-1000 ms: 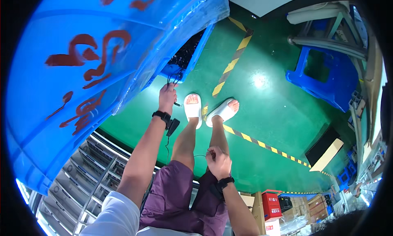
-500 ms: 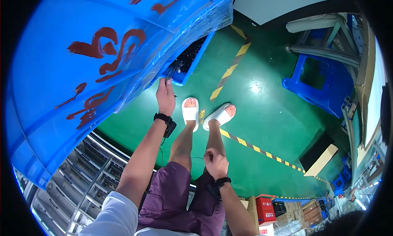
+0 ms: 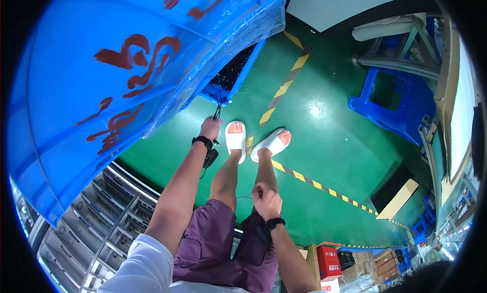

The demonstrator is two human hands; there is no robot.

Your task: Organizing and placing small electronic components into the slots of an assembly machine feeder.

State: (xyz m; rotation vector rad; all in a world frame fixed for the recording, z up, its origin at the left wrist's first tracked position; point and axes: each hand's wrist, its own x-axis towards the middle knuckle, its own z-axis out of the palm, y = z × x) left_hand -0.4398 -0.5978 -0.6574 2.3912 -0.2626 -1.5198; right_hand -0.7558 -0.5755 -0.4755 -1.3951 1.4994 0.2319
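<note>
My left hand (image 3: 209, 128) is closed around a few thin black cables (image 3: 218, 109). Their upper ends reach toward the near end of a blue bin (image 3: 247, 72), and short ends poke out below my fingers. Inside that bin lies a dark, tangled mass that I cannot make out in detail. My right hand (image 3: 268, 201) is curled into a loose fist over my right leg; whatever it may hold is hidden by the fingers. Black straps with small devices circle both wrists.
A large blue crate (image 3: 76, 90) with red-brown painted marks and clear wrap rises at the left. Yellow-black tape (image 3: 285, 87) crosses the green floor. On the right stands a blue stool (image 3: 390, 97); metal racks (image 3: 106, 212) are at lower left, a red box (image 3: 328, 261) at lower right.
My left hand has drawn back from the blue bin toward me, bringing the black cables with it. The right hand has hardly moved.
</note>
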